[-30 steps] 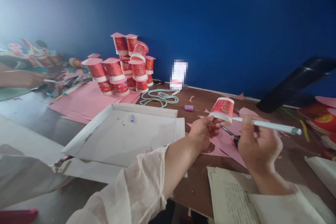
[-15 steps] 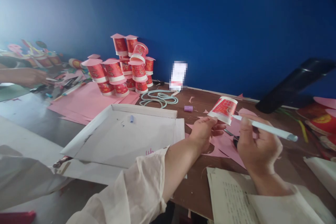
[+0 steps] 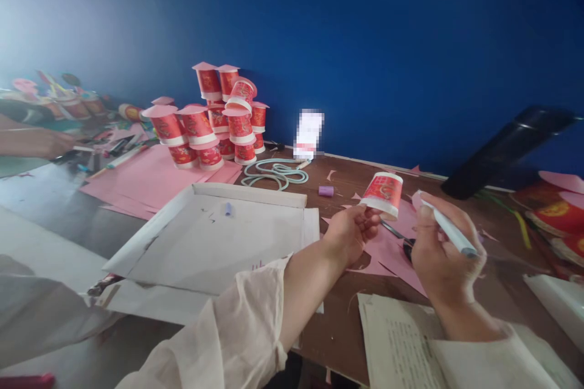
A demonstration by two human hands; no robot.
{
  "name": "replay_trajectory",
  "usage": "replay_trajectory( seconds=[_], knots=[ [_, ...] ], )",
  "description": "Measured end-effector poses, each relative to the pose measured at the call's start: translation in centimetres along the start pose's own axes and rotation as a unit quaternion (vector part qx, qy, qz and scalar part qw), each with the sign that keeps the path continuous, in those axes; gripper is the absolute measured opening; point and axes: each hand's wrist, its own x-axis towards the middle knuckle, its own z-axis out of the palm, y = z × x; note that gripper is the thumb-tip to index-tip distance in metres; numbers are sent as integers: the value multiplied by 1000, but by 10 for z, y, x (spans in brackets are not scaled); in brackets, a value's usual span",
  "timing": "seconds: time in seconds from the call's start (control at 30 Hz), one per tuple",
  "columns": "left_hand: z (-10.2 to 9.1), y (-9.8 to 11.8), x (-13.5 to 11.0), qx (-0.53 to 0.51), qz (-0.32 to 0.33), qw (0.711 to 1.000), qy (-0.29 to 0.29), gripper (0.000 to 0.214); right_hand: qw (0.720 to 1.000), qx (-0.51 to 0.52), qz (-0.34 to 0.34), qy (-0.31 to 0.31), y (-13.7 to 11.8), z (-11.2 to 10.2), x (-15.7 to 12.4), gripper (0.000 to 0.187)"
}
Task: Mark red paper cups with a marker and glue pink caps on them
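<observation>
My left hand [image 3: 353, 231] grips a red paper cup [image 3: 384, 190] by its white rim, with the cup upside down and a little tilted above the table. In my right hand [image 3: 444, 249] is a white marker pen [image 3: 449, 228], closed in the fingers, its tip end pointing toward the cup but apart from it. Pink paper [image 3: 396, 255] lies on the table under both hands, with scissors [image 3: 401, 238] partly hidden between them. A small purple cap [image 3: 325, 191] rests behind my left hand.
Stacked red cups with pink paper tops [image 3: 207, 115] stand against the blue wall. A white box lid [image 3: 260, 243] lies left of my arm. Behind it are a coiled cable [image 3: 276, 171] and a blurred phone [image 3: 308, 134]. A black bottle [image 3: 502, 149] leans at right. Another person's hand [image 3: 41, 143] works at far left.
The pen has drawn back from the cup and turned, its rear end now lower and nearer me. The cup has rotated in my left hand and shifted slightly left.
</observation>
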Motion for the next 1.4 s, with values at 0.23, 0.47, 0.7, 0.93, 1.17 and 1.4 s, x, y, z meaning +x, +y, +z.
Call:
replay_trajectory(
  seconds=[0.23,0.47,0.7,0.93,1.17,1.4],
  knots=[
    [-5,0,4,-21,-2,1000,-12,21,998,22,53,-22,6,3,-7,31],
    [-4,0,1,-7,-1,1000,-3,19,997,-6,56,-54,5,3,-10,30],
    [-6,-4,4,-12,-16,1000,-12,15,994,21,53,-92,1,7,-18,28],
    [-11,-8,10,-30,-19,999,-23,15,993,36,59,-100,10,8,-27,26],
    [-14,-11,18,-66,3,998,-16,17,992,46,38,-107,13,9,-36,24],
    [-20,-16,26,-96,8,995,-6,16,991,39,54,-118,7,5,-37,23]
  ],
)
